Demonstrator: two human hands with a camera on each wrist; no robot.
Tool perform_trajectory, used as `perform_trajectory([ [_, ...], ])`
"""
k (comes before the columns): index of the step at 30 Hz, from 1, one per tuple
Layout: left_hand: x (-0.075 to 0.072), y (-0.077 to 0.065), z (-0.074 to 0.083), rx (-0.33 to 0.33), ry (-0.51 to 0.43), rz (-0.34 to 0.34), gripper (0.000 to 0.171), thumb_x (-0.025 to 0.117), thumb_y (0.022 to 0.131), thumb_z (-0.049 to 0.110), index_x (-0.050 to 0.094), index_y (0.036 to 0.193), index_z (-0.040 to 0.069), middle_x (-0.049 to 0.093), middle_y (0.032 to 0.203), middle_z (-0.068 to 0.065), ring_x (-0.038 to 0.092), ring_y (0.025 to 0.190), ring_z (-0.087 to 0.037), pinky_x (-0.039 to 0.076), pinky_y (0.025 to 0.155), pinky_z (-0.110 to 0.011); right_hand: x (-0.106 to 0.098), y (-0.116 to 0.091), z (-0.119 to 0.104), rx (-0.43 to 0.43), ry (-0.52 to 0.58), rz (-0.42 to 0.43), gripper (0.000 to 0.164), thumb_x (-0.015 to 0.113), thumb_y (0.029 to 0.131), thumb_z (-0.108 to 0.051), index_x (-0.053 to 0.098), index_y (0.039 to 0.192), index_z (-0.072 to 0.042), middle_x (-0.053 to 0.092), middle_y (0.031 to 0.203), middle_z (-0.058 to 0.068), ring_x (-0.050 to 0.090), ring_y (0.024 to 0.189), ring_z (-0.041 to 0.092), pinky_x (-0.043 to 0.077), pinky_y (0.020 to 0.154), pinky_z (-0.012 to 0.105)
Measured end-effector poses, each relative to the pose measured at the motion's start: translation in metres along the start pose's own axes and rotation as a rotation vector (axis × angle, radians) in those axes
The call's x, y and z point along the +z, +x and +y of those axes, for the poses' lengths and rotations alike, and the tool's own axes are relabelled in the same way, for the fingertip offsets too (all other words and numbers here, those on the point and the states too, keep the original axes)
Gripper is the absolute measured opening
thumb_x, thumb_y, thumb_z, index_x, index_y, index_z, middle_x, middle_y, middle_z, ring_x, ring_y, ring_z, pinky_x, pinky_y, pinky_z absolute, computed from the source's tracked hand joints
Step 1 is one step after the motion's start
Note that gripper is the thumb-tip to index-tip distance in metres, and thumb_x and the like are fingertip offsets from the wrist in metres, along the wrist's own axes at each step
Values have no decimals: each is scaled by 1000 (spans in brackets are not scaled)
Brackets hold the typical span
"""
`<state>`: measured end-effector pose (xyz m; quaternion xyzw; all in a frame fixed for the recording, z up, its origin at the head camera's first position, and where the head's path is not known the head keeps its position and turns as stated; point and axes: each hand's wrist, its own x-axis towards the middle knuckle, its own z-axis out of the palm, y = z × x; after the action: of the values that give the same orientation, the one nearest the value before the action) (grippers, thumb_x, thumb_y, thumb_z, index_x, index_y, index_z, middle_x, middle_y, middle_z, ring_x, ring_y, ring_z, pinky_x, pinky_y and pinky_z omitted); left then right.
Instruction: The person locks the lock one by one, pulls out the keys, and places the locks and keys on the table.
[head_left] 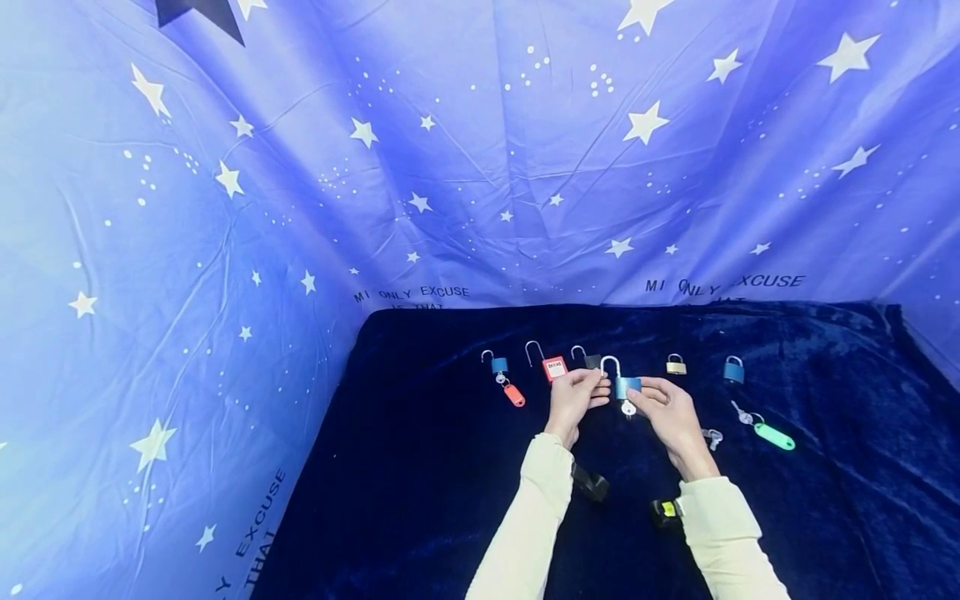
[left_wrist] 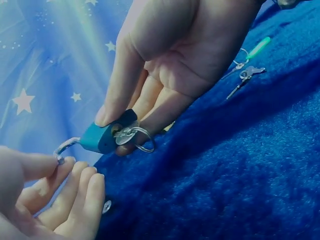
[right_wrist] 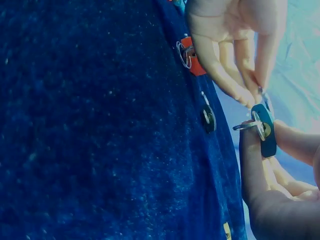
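Note:
A blue padlock [head_left: 627, 387] is held up between both hands, its silver shackle [head_left: 611, 363] swung open. My right hand [head_left: 670, 417] grips the padlock body between thumb and fingers. With thumb and index finger, my left hand [head_left: 575, 404] pinches the free end of the shackle; its other fingers are loosely bent, as the left wrist view shows. A key [left_wrist: 125, 135] sits in the keyhole at the bottom of the body, and a split ring [left_wrist: 146, 141] hangs from it.
Behind the hands lie a blue padlock [head_left: 499, 365] with an orange tag [head_left: 513, 395], a red padlock [head_left: 555, 368], a black padlock [head_left: 592, 362], a brass padlock [head_left: 676, 367] and another blue padlock [head_left: 733, 372]. Loose keys [head_left: 713, 437] and a green-tagged key [head_left: 774, 436] lie right.

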<state>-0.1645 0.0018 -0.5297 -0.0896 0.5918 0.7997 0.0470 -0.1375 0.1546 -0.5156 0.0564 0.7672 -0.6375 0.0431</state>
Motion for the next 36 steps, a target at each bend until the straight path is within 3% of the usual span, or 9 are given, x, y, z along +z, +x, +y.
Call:
perform_trajectory([
  [11, 3, 0, 7, 30, 151, -28, 17, 74, 88, 15, 75, 97, 0, 75, 92, -7, 69, 82, -15, 60, 77, -30, 2, -5, 0, -3, -21, -16, 48, 65, 98, -21, 52, 132, 8, 70, 95, -7, 61, 84, -5, 54, 78, 16],
  [20, 4, 4, 8, -2, 82, -95, 46, 76, 86, 12, 59, 126, -1, 74, 102, -9, 68, 87, -12, 59, 83, -33, 5, -7, -1, -18, 13, -35, 49, 65, 98, -20, 50, 133, 10, 70, 99, -3, 62, 84, -5, 53, 77, 15],
  [27, 5, 9, 8, -28, 110, -160, 31, 78, 84, 12, 71, 114, 7, 76, 95, -7, 67, 80, -7, 57, 77, -24, 9, -8, 0, -40, 43, -38, 48, 67, 96, -17, 51, 131, 11, 71, 94, -7, 63, 84, -5, 54, 77, 15],
  [36, 10, 13, 7, -9, 114, -94, 20, 79, 81, 7, 73, 100, 6, 76, 87, -9, 67, 73, -6, 55, 69, -20, 11, -12, -4, -44, 87, -31, 47, 68, 95, -15, 50, 130, 11, 69, 89, -13, 62, 82, -6, 54, 75, 14],
])
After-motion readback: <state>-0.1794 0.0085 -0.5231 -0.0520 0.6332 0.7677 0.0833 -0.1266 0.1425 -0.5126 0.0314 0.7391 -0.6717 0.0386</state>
